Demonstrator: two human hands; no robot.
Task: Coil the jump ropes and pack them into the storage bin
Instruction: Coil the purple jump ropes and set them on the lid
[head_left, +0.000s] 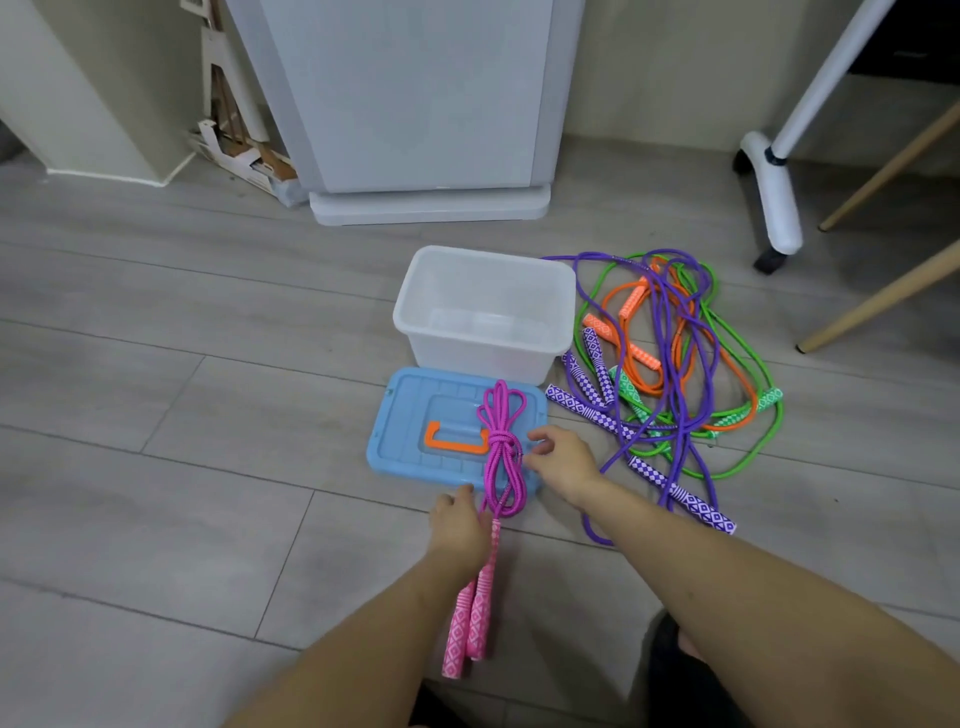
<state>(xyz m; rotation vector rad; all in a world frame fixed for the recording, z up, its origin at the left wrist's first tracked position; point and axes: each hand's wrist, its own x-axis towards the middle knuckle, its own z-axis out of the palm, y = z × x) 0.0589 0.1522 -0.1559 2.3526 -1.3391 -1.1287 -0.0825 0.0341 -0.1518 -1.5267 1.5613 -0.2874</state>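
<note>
The pink jump rope is tied in a bundle on the blue lid, with its handles on the floor nearest the person, and if it is lifted by one loop the knot could slip and the rope fall loose again. The left hand rests by the rope near the handles, though I cannot tell if its fingers hold it, and the right hand reaches to the knot with loose, bent fingers just touching it. Farther back the clear bin has no rope in it, and the purple, orange and green ropes lie tangled beside it.
</note>
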